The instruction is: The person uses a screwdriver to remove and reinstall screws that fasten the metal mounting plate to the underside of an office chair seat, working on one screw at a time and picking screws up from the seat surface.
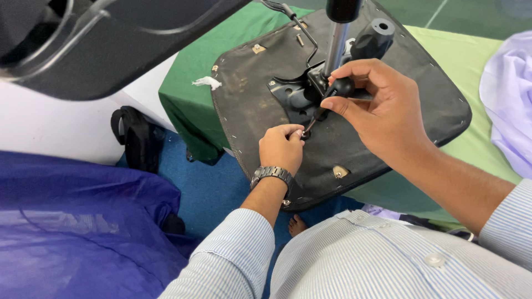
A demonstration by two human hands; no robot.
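Green cloth (188, 83) covers the table; blue carpet (213, 191) below, white wall at left. One upturned chair seat (382, 144) lies on the cloth, black fabric underside up, stapled round the edge, overhanging the table edge toward the person. One metal plate (291, 97) is bolted at the seat's centre, one chrome column (336, 47) rising from it, one black lever knob (372, 37) beside the column.

Right hand (382, 108): fingers curled round the black handle of one screwdriver (332, 97), thumb and forefinger pinching it, tip angled down to the seat just below the plate. Left hand (281, 147): fingers bunched together, fingertips pinching at the screwdriver tip; what they pinch, can't tell. One metal watch (271, 174) on that wrist.

No packages or signs visible. One small white scrap (206, 82) on the cloth left of the seat. Two tan tabs on the seat: one top left (258, 49), one near edge (339, 172). One black bag (138, 138) on the floor by the wall. Blue plastic sheet (83, 221) lower left.
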